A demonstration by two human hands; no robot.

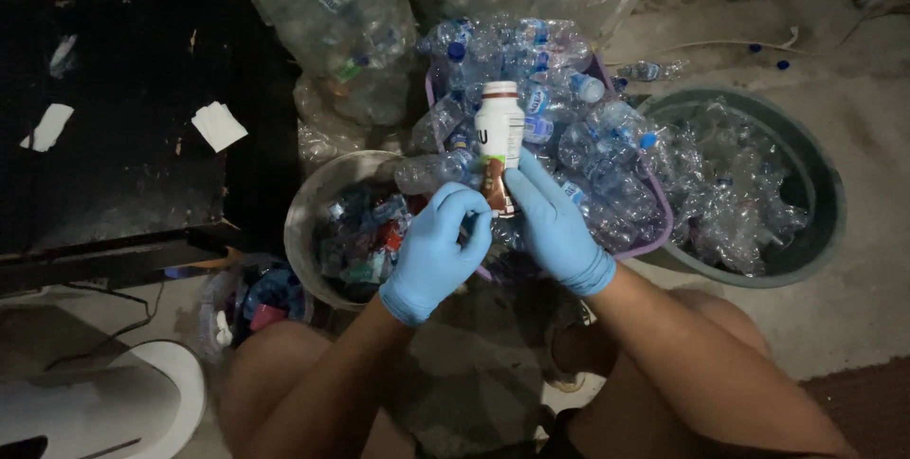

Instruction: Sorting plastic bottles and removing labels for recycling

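Observation:
Both my hands wear blue gloves. My right hand (555,222) grips the lower part of a white plastic bottle (499,122) with a white cap and a brown-and-white label, holding it upright. My left hand (436,248) is at the bottle's bottom left, fingertips touching the label's lower edge. The bottle is held over a purple basket (654,231) heaped with clear plastic bottles.
A round tub (820,189) of crushed clear bottles sits at the right. A grey bucket (308,203) with labels and scraps is at the left, beside a small container (256,302) of caps. Large clear bags (332,13) of bottles stand behind. A black surface (123,118) is at far left.

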